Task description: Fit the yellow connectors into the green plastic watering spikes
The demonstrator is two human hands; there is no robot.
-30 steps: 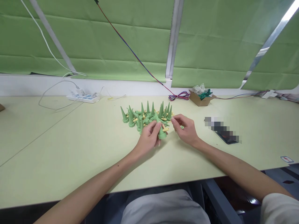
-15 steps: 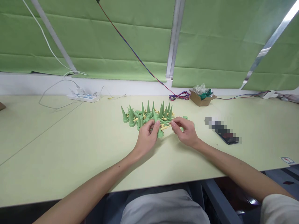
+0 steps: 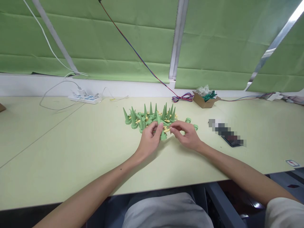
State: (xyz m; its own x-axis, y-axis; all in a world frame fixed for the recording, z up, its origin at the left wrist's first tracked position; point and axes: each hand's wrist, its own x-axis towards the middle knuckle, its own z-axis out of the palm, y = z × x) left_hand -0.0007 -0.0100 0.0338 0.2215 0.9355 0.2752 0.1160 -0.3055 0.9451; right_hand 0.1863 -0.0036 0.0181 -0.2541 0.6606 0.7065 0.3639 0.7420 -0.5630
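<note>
My left hand (image 3: 149,138) is closed around a green plastic cone-shaped spike (image 3: 163,136), its tip pointing up and its wide collar low. A small yellow plastic piece (image 3: 167,130) sticks out from the spike's side. The fingertips of my right hand (image 3: 188,135) pinch the outer end of that yellow piece; how it joins the spike is partly hidden by my left thumb. Just behind my hands stands a cluster of similar green spikes (image 3: 133,119), several upright and others lying among yellow pieces.
Green caps (image 3: 188,120) lie right of the cluster. A dark phone-like object (image 3: 229,139), partly pixelated, rests farther right. At the back are a small cardboard box (image 3: 204,103) with plastic wrapping, a coiled red-blue cable (image 3: 182,97) and a white power strip (image 3: 87,99). The table (image 3: 95,158) extends to both sides.
My right hand has shifted slightly left, closer to the spike, and less of the yellow piece shows. The left hand stays nearly still around the spike.
</note>
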